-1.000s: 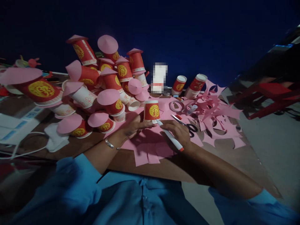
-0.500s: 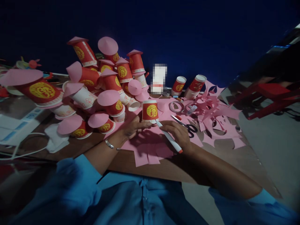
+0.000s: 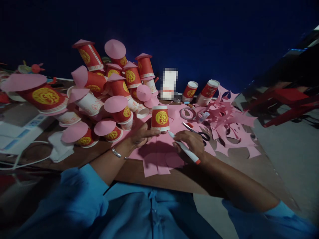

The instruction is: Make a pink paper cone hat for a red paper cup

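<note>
A red paper cup (image 3: 160, 119) with a yellow round emblem stands rim-down in the grip of my left hand (image 3: 142, 136). My left thumb lies along its lower rim; the other fingers are mostly hidden beneath it. Between the fingers of my right hand (image 3: 191, 142) is a white marker pen (image 3: 184, 150) with an orange-red end, its tip close to the cup's lower right rim. Whether the tip touches the cup I cannot tell. Under both hands lie pink paper sheets (image 3: 152, 162). Just beyond my right hand are scissors (image 3: 195, 130) with black handles.
To the left, several paper cups with pink cone hats (image 3: 116, 108) are heaped up. Pink paper scraps (image 3: 229, 122), a tape roll (image 3: 187, 113) and a glue stick (image 3: 203, 116) lie right of centre. Two cup stacks (image 3: 189, 91) stand behind. A white cable (image 3: 30, 143) runs at the left.
My right hand and the marker pen have shifted slightly right, drawing the tip a little off the cup's rim. My left hand and the cup are almost unmoved.
</note>
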A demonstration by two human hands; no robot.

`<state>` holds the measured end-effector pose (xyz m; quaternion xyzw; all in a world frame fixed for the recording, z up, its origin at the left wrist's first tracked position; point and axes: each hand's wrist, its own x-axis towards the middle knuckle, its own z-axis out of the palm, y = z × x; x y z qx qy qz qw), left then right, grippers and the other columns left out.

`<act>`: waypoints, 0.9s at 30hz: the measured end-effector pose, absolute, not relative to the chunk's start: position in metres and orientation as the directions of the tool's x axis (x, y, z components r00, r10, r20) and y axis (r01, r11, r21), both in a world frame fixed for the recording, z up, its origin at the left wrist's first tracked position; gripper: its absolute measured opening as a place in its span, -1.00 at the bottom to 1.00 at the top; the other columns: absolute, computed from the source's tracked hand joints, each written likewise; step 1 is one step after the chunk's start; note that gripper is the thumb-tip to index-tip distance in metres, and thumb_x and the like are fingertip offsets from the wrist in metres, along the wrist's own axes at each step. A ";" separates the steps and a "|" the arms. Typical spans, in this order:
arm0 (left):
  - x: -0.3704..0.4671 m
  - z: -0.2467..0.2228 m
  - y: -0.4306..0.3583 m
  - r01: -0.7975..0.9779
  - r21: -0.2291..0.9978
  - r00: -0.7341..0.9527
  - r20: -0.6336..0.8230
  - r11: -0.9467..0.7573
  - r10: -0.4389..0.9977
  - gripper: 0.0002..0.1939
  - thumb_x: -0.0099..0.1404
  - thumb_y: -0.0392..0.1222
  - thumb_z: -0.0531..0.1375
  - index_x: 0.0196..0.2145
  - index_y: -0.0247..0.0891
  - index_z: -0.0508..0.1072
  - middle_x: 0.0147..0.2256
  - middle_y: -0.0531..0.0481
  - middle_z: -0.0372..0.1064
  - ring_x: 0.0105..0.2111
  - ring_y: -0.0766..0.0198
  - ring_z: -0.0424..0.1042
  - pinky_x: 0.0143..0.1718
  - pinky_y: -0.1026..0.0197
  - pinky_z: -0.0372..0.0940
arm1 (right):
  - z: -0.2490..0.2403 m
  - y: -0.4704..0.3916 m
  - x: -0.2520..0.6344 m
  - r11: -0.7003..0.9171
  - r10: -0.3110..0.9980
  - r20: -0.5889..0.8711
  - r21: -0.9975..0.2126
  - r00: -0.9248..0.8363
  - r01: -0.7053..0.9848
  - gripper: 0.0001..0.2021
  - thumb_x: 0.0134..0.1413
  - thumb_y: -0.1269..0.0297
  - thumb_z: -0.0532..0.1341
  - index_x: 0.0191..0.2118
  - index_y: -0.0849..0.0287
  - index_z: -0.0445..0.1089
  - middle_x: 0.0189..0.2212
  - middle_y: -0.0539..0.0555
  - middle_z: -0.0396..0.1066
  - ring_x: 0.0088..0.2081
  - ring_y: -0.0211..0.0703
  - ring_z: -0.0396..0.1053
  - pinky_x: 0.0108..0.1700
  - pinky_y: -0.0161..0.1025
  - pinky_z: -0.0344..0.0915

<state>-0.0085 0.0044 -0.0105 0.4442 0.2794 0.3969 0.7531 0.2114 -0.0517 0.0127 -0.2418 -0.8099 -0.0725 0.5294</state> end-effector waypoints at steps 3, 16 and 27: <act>-0.007 -0.007 0.003 -0.334 0.905 0.530 -0.049 0.262 0.846 -0.30 0.00 -0.18 0.55 0.09 -0.23 0.48 0.00 -0.19 0.61 -0.07 0.02 0.59 0.02 0.01 0.38 | 0.014 -0.052 0.212 0.873 0.314 0.891 -0.134 -0.329 0.468 -0.90 0.34 0.38 0.25 -0.07 0.11 0.38 -0.42 0.02 0.56 -0.42 -0.18 0.55 -0.38 -0.29 0.46; -0.004 0.000 0.001 -0.332 0.912 0.554 -0.019 0.242 0.832 -0.50 0.01 -0.24 0.53 -0.08 -0.27 0.56 -0.21 -0.10 0.63 -0.17 0.13 0.58 -0.06 0.13 0.42 | 0.013 -0.054 0.212 0.879 0.330 0.866 -0.138 -0.376 0.456 -0.86 0.29 0.46 0.24 -0.09 0.11 0.37 -0.43 0.00 0.53 -0.44 -0.20 0.54 -0.40 -0.30 0.46; -0.006 -0.002 0.003 -0.312 0.920 0.585 -0.009 0.236 0.811 -0.52 0.04 -0.23 0.51 -0.06 -0.28 0.58 -0.15 -0.16 0.64 -0.06 0.01 0.58 0.07 0.01 0.40 | 0.014 -0.054 0.210 0.879 0.325 0.867 -0.131 -0.377 0.457 -0.83 0.24 0.49 0.25 -0.10 0.11 0.37 -0.45 0.00 0.52 -0.44 -0.20 0.53 -0.40 -0.31 0.45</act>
